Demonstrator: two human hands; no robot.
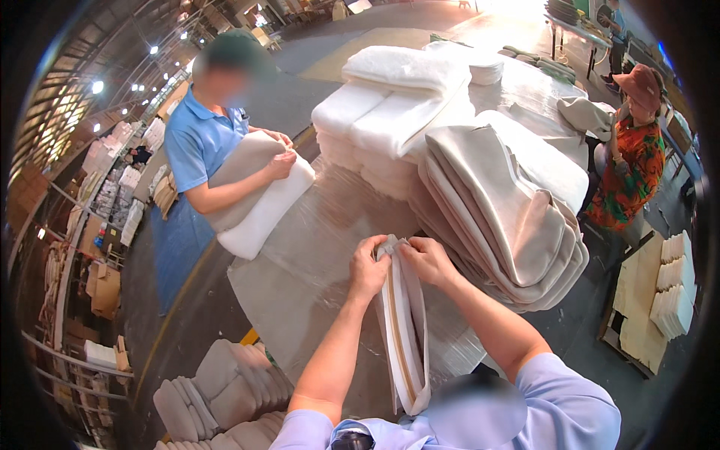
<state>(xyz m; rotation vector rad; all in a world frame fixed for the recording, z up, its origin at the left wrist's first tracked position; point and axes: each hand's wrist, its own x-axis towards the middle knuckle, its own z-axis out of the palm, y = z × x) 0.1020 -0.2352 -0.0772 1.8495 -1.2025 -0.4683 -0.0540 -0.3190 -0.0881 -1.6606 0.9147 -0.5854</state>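
Note:
Both my hands are closed at the far end of a beige cushion cover [420,330], which hangs back toward my body. Its edge with a long tan zipper [397,330] faces up, with white fabric along it. My left hand [368,268] pinches the gathered cloth from the left. On the other side, my right hand [426,260] grips the same end, close to the left one. The fingertips partly hide the zipper's far end. Just right of my right hand lies a stack of beige cushion covers [495,202] on the plastic-covered table [300,300].
White padding [397,105] is piled at the table's far side. A co-worker in blue [217,150] at the left handles a beige cover with white padding. Another person [634,150] stands at the right with a cover. Finished-looking cushions [225,382] are stacked lower left; a pallet [637,307] lies right.

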